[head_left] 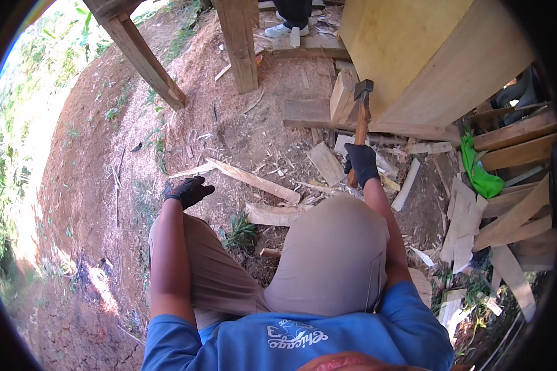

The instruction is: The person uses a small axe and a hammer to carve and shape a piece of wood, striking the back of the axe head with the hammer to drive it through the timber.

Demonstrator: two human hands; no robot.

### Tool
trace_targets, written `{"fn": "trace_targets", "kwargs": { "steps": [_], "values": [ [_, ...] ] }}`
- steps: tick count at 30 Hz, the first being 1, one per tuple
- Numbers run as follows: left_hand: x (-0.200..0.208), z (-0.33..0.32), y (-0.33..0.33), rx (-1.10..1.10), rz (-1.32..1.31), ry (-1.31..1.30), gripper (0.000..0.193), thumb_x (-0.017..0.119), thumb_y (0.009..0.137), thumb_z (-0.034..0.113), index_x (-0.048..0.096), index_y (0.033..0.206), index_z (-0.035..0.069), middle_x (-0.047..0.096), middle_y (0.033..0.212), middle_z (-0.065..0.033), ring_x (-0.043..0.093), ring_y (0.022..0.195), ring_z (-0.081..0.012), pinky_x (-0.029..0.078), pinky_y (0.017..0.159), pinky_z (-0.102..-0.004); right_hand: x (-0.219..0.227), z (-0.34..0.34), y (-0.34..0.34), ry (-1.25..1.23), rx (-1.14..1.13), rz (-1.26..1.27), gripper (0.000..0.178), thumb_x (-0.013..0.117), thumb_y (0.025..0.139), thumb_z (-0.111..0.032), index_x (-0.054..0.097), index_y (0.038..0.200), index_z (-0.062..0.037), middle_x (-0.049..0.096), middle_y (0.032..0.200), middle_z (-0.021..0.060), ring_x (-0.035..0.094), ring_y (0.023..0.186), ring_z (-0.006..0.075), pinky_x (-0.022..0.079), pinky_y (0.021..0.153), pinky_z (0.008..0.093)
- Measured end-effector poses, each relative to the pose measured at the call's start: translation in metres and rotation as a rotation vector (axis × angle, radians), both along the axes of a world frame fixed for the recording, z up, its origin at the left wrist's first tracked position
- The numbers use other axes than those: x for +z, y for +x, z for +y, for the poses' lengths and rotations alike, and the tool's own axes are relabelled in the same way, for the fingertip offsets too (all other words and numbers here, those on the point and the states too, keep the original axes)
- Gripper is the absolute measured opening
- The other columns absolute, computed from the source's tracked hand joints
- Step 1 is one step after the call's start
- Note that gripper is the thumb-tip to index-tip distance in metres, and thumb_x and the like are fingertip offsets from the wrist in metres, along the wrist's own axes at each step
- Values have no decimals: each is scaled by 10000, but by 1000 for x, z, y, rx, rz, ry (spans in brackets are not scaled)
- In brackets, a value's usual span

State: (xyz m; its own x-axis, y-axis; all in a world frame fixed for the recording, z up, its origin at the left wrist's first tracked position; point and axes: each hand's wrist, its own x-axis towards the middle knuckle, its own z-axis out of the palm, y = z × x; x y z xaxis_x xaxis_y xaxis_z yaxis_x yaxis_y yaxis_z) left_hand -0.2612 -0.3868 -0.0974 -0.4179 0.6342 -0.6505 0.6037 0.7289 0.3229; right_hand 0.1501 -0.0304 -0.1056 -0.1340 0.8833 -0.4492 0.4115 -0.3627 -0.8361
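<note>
My right hand (361,162), in a black glove, is wrapped round the wooden handle of a hammer (361,117). Its dark metal head points away from me, beside an upright wooden block (343,97) and a large yellowish wooden panel (408,55). Whether the head touches the block cannot be told. Also gloved in black, my left hand (192,192) hovers by my left knee with its fingers apart and nothing in them. A long split strip of wood (254,180) lies on the ground just beyond it.
Timber posts (237,49) stand ahead, with a person's shoe (284,30) behind them. Scrap boards (520,148) and a bright green cloth (479,170) are piled at the right. Wood chips and offcuts (327,163) litter the dirt. A bank drops toward greenery at left.
</note>
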Motion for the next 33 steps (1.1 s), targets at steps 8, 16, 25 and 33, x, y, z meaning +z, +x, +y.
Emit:
{"fn": "trace_targets", "kwargs": {
  "steps": [8,16,25,33],
  "values": [
    [-4,2,-4,-104,26,-72,748,689,971,539,530,1505,40,745,1159,-147,722,928,-206,581,788,-374,-16,-11,15,51,14,-156,301,688,877,-248,638,703,-8,616,566,86,624,457,221,535,481,408],
    [15,17,13,-202,87,-129,833,652,933,650,541,1515,63,713,1321,-163,688,1200,-297,533,1022,-416,-14,-11,27,-28,-9,-6,245,716,883,-200,616,725,-41,589,571,69,598,447,213,511,442,390],
    [59,14,30,-154,59,-114,883,587,940,718,474,1579,119,524,1585,-138,468,1483,-323,356,1239,-425,29,5,-19,157,-21,203,265,778,884,-242,614,783,-60,580,608,31,578,462,160,499,456,331],
    [59,-4,19,-94,72,-142,819,584,971,651,507,1547,73,636,1463,-159,544,1415,-336,380,1218,-409,113,5,-35,287,-6,136,333,781,922,-311,644,846,-17,590,606,27,594,462,137,502,447,314]
  ]
}}
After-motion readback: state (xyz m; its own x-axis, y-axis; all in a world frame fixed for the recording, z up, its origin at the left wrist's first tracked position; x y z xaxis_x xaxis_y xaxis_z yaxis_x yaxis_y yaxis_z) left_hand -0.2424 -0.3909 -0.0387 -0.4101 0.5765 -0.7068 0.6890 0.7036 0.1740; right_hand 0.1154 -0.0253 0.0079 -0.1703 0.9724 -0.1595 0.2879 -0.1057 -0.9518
